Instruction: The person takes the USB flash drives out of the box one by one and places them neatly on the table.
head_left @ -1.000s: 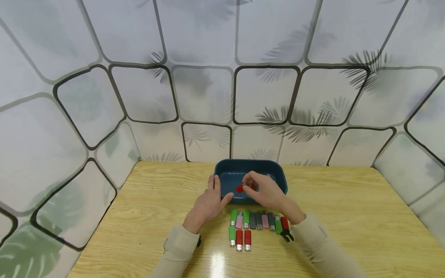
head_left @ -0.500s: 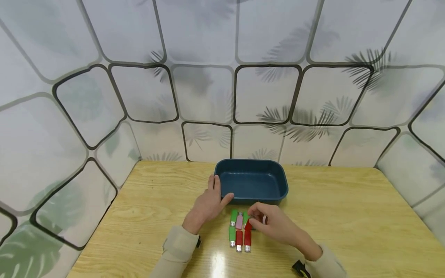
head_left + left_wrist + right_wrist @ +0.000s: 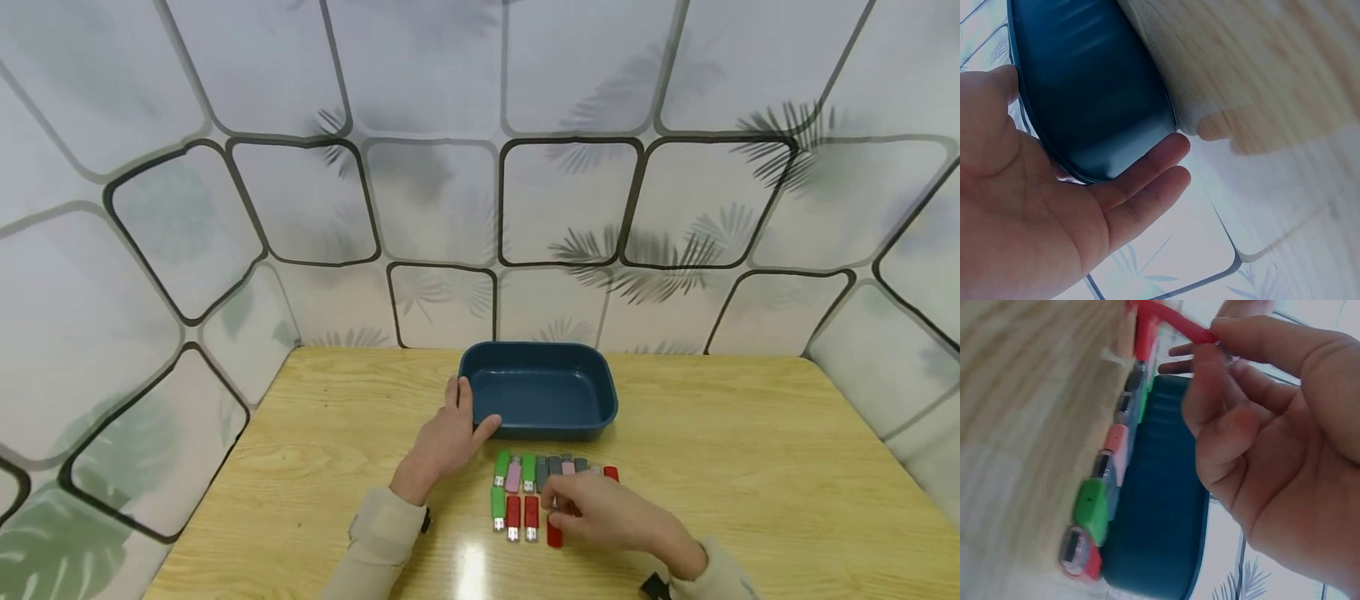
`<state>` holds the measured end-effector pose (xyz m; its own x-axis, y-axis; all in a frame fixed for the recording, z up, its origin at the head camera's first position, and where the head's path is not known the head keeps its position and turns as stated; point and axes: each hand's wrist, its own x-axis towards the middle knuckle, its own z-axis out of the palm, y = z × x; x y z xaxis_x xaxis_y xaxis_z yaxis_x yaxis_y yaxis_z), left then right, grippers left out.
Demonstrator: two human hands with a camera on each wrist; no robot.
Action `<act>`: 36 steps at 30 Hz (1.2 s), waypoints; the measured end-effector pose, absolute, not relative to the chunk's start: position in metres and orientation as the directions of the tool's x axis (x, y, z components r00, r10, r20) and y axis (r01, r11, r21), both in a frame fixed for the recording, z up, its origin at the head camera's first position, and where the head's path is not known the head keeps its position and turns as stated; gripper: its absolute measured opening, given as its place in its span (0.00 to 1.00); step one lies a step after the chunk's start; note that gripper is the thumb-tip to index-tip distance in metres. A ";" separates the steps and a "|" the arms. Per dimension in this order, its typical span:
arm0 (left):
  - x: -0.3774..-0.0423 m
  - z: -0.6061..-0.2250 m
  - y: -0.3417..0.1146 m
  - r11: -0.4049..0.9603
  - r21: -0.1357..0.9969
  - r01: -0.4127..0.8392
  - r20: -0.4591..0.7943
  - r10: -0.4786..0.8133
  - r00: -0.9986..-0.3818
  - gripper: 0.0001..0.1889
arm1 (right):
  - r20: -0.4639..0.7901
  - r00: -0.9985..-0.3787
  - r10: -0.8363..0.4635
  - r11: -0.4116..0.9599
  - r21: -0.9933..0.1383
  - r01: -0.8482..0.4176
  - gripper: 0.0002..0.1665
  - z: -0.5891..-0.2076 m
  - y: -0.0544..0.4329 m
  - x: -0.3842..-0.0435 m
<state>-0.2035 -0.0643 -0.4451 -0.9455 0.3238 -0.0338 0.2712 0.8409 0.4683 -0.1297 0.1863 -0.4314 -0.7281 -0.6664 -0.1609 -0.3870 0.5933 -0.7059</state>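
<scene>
My right hand [image 3: 611, 510] pinches a red USB stick [image 3: 554, 535] between thumb and fingertips, at the right end of the front row. In the right wrist view that red stick [image 3: 1182, 324] slants out from the fingertips. Left of it lie two red USB sticks [image 3: 513, 512] and a green USB stick [image 3: 498, 503]. A back row holds green, pink, grey and red sticks, partly hidden behind the right hand. My left hand [image 3: 444, 439] rests with straight fingers at the near left corner of a dark blue plastic bin [image 3: 1085, 87].
The bin [image 3: 536, 431] stands near the back edge of a light wooden table [image 3: 352, 417], just beyond the stick rows. A wall covering with a leaf pattern [image 3: 442, 308] rises behind and beside the table.
From over the bin, my right hand has brought the red USB stick toward me and down to the front row's right end. My left hand stays at the bin's corner.
</scene>
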 end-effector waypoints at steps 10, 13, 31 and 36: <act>-0.203 -0.447 -0.065 0.847 0.459 0.268 -0.026 0.314 -0.949 0.46 | -0.204 -0.730 -0.652 0.656 -0.635 -0.408 0.02 -0.439 0.180 -0.128; -0.203 -0.449 -0.065 0.848 0.458 0.268 -0.029 0.316 -0.948 0.46 | -0.220 -0.731 -0.646 0.666 -0.630 -0.399 0.02 -0.443 0.179 -0.128; -0.204 -0.449 -0.063 0.851 0.451 0.268 -0.026 0.312 -0.950 0.46 | -0.233 -0.712 -0.662 0.662 -0.627 -0.410 0.03 -0.447 0.181 -0.128; -0.204 -0.449 -0.063 0.853 0.450 0.264 -0.031 0.310 -0.950 0.46 | -0.231 -0.708 -0.667 0.664 -0.616 -0.425 0.03 -0.447 0.179 -0.127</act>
<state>-0.2035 -0.0631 -0.4491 -0.9503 0.3099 -0.0309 0.2636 0.8533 0.4499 -0.1273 0.1793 -0.4468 -0.7081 -0.6673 -0.2307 -0.4245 0.6635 -0.6161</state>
